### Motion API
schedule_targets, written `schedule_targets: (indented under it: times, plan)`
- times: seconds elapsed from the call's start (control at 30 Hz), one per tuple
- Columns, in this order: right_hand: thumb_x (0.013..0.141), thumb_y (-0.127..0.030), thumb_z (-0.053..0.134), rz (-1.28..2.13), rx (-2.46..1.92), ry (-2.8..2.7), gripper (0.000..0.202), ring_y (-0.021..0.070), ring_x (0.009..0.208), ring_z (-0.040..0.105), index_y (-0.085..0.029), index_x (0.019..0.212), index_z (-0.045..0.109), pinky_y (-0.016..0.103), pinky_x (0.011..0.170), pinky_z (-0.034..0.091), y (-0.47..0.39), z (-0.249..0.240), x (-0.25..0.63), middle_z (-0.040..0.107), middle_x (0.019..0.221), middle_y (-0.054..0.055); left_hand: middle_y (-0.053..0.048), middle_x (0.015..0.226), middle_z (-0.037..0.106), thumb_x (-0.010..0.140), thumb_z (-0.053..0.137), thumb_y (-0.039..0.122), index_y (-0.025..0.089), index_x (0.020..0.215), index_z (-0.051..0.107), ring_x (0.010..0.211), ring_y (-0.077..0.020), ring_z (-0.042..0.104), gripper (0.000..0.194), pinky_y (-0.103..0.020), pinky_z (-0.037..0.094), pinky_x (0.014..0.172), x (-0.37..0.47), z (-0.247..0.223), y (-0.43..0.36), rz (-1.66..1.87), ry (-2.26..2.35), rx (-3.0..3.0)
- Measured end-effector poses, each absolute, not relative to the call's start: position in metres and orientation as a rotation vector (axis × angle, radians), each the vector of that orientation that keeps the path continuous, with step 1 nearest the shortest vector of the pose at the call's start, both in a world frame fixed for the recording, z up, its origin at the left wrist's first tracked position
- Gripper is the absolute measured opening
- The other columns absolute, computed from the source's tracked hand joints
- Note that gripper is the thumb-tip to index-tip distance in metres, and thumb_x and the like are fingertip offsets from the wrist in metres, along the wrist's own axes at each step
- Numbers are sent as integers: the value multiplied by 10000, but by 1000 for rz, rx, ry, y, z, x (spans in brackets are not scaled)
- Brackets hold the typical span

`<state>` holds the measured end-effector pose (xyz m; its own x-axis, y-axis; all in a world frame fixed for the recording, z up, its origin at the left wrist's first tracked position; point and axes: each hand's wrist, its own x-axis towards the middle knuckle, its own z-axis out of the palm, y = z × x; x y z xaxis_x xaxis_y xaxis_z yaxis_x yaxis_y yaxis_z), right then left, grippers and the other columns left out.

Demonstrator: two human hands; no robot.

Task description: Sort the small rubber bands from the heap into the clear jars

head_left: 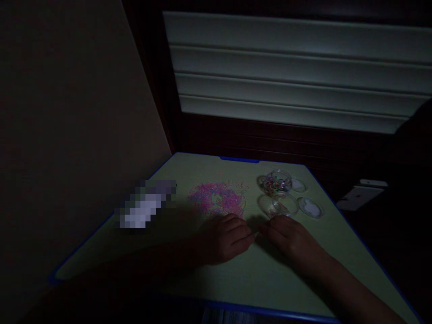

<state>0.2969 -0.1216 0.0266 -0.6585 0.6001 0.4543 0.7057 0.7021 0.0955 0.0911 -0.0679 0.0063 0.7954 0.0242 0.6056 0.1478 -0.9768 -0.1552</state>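
Note:
Above the table's middle, my left hand [231, 238] has its fingers bent and pressed together, fingertips pointing right. Facing it, my right hand [286, 236] is closed in a pinch. The two sets of fingertips almost meet. Whatever they hold is too small and dark to make out. Just beyond my left hand lies a loose pile of thin pink and purple rubber bands [216, 198]. Beyond my right hand stands an open clear plastic jar [285, 204], and behind it another clear jar [277, 182] with multicoloured small pieces inside.
Two round clear lids, a near one [311, 208] and a far one [297, 184], lie right of the jars. A pixelated pale object [145, 209] rests at the table's left. The pale yellow-green table [270, 288] has blue edging. A white box [361, 198] is beyond its right edge.

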Motion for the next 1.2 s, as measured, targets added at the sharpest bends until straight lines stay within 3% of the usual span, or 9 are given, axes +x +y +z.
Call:
schedule_targets:
  times: [0.43,0.93,1.2]
  plan:
    - [820,-120,452,-427,-1072,-2407,227,168,770,516,-111,1022,555,307,683,415,-124,32,313,601,839,101,-44,787,606,791,515,121,113,871,570,761,-146,506,97,-312,425,670,91,5,-66,-909,-159,-2824]
    - [809,-169,461,-707,-1828,-2139,255,216,798,495,-151,1045,556,329,725,356,-113,33,337,601,892,71,-41,769,599,787,519,125,121,886,564,743,-146,511,109,-312,413,649,91,4,-66,-878,-145,-2814]
    - [804,-140,438,-728,-1939,-2140,297,207,796,502,-153,1085,536,318,728,347,-113,35,335,600,903,68,-40,754,597,784,520,122,117,868,568,734,-150,503,96,-311,406,641,91,5,-65,-880,-126,-2813]
